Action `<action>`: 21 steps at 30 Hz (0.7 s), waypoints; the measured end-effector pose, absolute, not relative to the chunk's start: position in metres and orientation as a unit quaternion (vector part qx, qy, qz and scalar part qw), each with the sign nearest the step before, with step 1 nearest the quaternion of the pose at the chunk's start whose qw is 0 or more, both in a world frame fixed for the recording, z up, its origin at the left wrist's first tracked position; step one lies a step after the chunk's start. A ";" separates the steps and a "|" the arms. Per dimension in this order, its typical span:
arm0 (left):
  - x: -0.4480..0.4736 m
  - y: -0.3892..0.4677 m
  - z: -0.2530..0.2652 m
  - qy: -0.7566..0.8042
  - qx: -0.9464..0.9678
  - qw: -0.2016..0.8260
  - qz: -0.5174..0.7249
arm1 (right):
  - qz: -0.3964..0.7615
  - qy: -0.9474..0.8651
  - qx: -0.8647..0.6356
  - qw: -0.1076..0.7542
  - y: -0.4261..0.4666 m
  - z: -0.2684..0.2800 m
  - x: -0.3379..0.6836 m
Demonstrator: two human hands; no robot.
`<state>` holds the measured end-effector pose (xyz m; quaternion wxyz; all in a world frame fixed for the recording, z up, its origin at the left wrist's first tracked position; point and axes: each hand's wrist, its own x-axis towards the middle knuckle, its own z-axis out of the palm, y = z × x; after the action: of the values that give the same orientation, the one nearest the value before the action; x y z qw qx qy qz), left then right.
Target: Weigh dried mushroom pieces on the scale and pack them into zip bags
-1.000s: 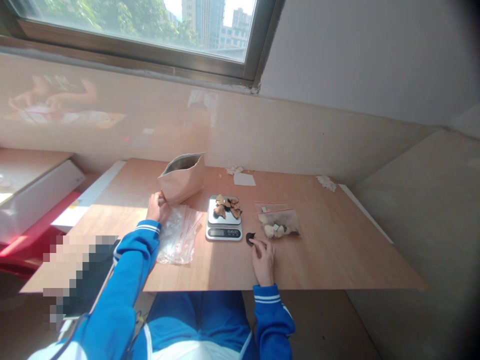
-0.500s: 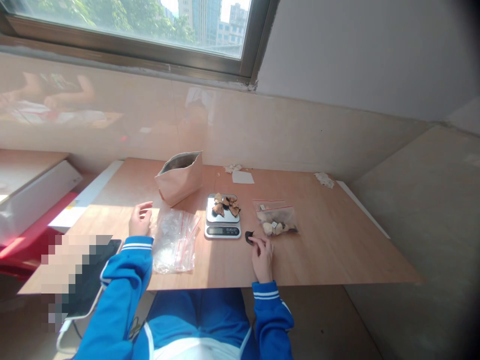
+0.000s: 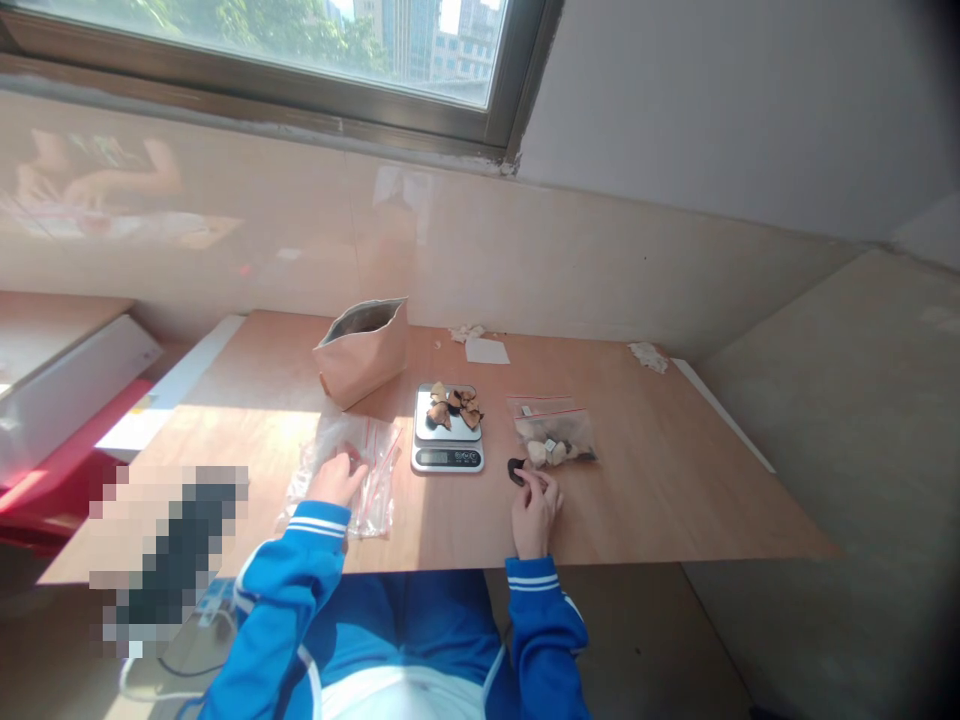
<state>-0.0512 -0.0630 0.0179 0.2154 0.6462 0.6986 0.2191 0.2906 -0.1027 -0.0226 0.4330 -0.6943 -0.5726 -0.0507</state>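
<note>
My left hand (image 3: 337,478) lies on a pile of clear zip bags (image 3: 373,500), fingers slightly bent and apart; the bags' red seal lines show beside it. Between the fingertips of my right hand (image 3: 534,508) is a small dark rounded piece (image 3: 515,470), held just over the table; its kind is not clear. Right behind that hand lies a zip bag (image 3: 556,440) with pale chunks and small white packets inside. In the middle, a digital kitchen scale (image 3: 448,459) carries several brown, dark-edged dried pieces (image 3: 454,407). Its display is unreadable.
A brown stand-up pouch (image 3: 367,362) stands with its mouth open behind the bags. White paper (image 3: 487,351) and crumpled scraps (image 3: 648,357) lie near the wall. A blurred-out dark object (image 3: 184,545) sits at the table's left edge, with cables below.
My left hand has moved right, from beside the clear bags onto them. My right hand, still pinching the dark piece, has shifted slightly right, closer to the filled zip bag.
</note>
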 end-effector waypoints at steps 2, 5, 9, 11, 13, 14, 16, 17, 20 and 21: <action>-0.052 -0.063 0.023 0.702 0.636 0.213 0.241 | -0.055 -0.563 -0.695 0.444 -0.104 -0.016 0.287; -0.050 -0.066 0.041 0.701 0.623 0.199 0.284 | -0.006 -0.564 -0.678 0.471 -0.107 0.004 0.268; -0.033 -0.077 0.075 0.662 0.632 0.190 0.355 | 0.205 -0.628 -0.576 0.481 -0.108 0.046 0.212; -0.019 -0.084 0.090 0.638 0.636 0.196 0.388 | 0.294 -0.645 -0.528 0.468 -0.105 0.067 0.179; -0.005 -0.090 0.101 0.630 0.629 0.213 0.402 | 0.362 -0.645 -0.494 0.457 -0.100 0.084 0.151; 0.000 -0.092 0.104 0.626 0.624 0.229 0.408 | 0.393 -0.641 -0.478 0.454 -0.097 0.090 0.139; 0.006 -0.095 0.107 0.622 0.608 0.255 0.423 | 0.444 -0.623 -0.450 0.461 -0.090 0.096 0.122; 0.008 -0.095 0.107 0.622 0.597 0.264 0.432 | 0.458 -0.613 -0.442 0.468 -0.087 0.097 0.116; 0.004 -0.095 0.106 0.627 0.574 0.272 0.450 | 0.470 -0.592 -0.445 0.480 -0.078 0.089 0.110; 0.001 -0.095 0.106 0.630 0.569 0.266 0.455 | 0.466 -0.587 -0.453 0.482 -0.076 0.085 0.111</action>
<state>0.0005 -0.0945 0.1060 0.2661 0.5695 0.6305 0.4554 0.1109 -0.0758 0.0853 0.4822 -0.4532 -0.5875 0.4658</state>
